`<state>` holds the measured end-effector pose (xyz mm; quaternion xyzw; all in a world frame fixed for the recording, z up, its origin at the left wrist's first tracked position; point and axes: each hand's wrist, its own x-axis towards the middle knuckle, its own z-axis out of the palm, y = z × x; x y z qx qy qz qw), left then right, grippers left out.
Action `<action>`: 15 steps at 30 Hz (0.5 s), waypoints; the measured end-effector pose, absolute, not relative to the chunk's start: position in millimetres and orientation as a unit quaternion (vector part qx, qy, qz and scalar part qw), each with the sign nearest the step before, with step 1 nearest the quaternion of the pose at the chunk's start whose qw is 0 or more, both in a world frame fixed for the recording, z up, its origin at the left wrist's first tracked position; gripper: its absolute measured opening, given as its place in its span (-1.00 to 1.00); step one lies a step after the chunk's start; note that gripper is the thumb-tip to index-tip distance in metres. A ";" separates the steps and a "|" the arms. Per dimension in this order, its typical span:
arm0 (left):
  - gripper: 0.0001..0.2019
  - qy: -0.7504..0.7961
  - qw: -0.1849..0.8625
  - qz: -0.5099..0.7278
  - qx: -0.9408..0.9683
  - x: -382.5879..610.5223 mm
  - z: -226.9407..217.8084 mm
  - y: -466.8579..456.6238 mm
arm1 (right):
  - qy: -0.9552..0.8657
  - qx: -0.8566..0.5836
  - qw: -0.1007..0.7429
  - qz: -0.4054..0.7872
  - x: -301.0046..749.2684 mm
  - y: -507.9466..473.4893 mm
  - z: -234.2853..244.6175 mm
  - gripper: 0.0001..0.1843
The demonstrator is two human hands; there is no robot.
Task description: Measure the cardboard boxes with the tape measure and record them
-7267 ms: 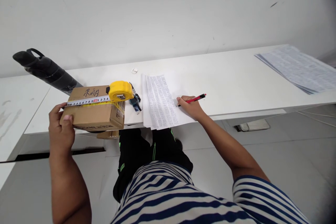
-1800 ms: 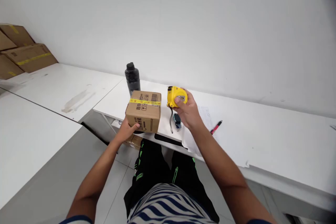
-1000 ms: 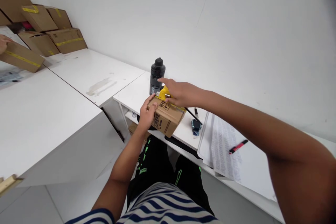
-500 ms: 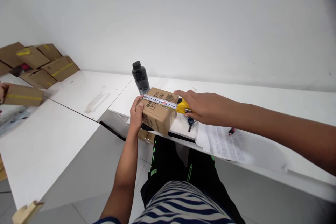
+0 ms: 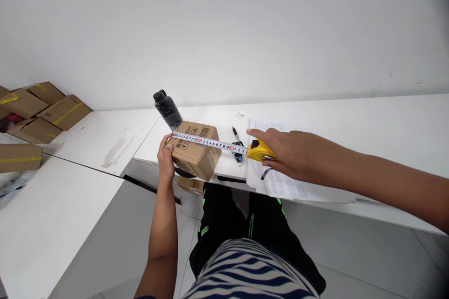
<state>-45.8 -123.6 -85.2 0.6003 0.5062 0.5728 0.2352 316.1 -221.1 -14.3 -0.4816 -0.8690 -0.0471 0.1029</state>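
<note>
In the head view, the left hand, partly closed, is gripping the nine-o'clock end of the cardboard box, which is lying at the desk's front edge with the bottle standing at its eleven o'clock. The right hand, index finger extended, is wrapping round the yellow tape measure, now sitting farther toward three o'clock than half a second ago. The blade is therefore overshooting the box, apparently spanning its whole top.
</note>
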 end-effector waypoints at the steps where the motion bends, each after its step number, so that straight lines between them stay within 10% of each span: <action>1: -0.51 0.508 0.230 0.570 0.603 -45.7 -85.4 -123.5 | -0.867 -0.486 0.108 -0.029 318.8 -222.4 -14.7 -0.27; 15: -0.58 0.520 0.231 0.580 0.583 -37.5 -84.9 -137.2 | -0.855 -0.500 0.129 0.037 290.1 -204.0 -0.3 -0.24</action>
